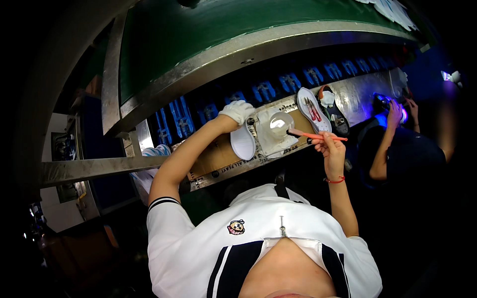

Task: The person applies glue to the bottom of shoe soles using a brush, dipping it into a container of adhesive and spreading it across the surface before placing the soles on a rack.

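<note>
My left hand (238, 112) wears a white glove and is closed on the far end of a white shoe sole (243, 144) at the bench's near side. In my bare right hand (327, 146) is a brush (313, 135) with an orange-red handle, held between thumb and fingers. Its head reaches the right side of a round, pale bowl (281, 122), though I cannot tell whether it touches. Under the bowl lies crumpled white sheet material (271, 144). The gloved fingertips are partly hidden.
Beyond the bowl's right side lie a white sole (307, 97) bearing a red-handled tool (313, 109) and a dark sole (340, 124). Cardboard (213, 156) covers part of the bench. Blue holders (263, 92) line the back, below a green table (198, 35). Another person (412, 144) works at right.
</note>
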Available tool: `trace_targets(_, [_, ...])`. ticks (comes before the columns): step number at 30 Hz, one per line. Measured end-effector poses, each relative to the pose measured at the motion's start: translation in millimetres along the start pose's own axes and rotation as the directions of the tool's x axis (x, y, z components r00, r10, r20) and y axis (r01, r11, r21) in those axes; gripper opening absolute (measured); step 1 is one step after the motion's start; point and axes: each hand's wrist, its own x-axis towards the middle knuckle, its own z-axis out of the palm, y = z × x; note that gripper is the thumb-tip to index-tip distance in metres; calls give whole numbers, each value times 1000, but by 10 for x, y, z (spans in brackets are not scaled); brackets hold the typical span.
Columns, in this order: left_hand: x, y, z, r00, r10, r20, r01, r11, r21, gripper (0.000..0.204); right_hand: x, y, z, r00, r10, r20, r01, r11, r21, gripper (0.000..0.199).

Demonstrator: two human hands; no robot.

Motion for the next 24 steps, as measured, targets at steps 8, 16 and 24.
trace_targets(8, [381,-398,671,939,225,260,-317,860,401,19,53,270,-80,999,36,-32,-39,992,-117,24])
trace_targets(16, [-243,-528,82,923,-44,383,-44,975,217,18,683,794,-36,993,-115,29,109,782,-614,28])
trace_targets(24, [-1479,-196,-60,849,-472,237,429,353,-832,78,1005,1022,88,937,-281,208,326,488,-810,26])
